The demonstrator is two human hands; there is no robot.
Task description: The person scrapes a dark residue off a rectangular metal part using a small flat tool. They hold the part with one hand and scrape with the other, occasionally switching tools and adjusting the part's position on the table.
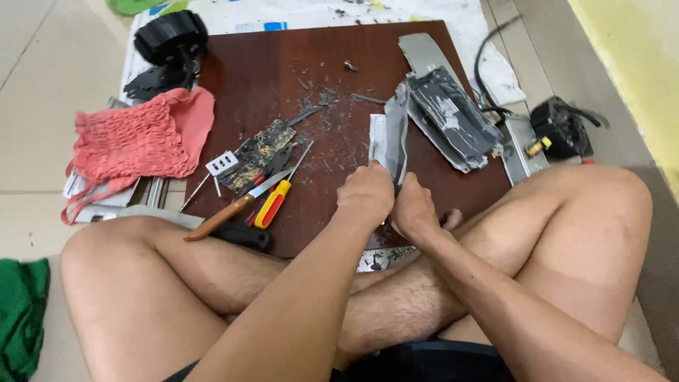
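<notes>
1. My left hand (364, 192) is closed around the lower end of a bent grey metal strip (396, 131), which stands roughly upright at the near edge of the dark wooden board (283, 64).
2. My right hand (414, 209) is clamped on the same strip just beside the left; the two hands touch.
3. Behind the strip lies a dismantled grey metal casing (449, 113), partly off the board's right edge.
4. Left of my hands I note a yellow-and-red-handled screwdriver (276, 201) and a brown-handled knife (226, 216), lying side by side.
5. A circuit board (258, 152) lies just beyond them, amid metal scraps.
6. A pink cloth (138, 138) rests at the board's left edge.
</notes>
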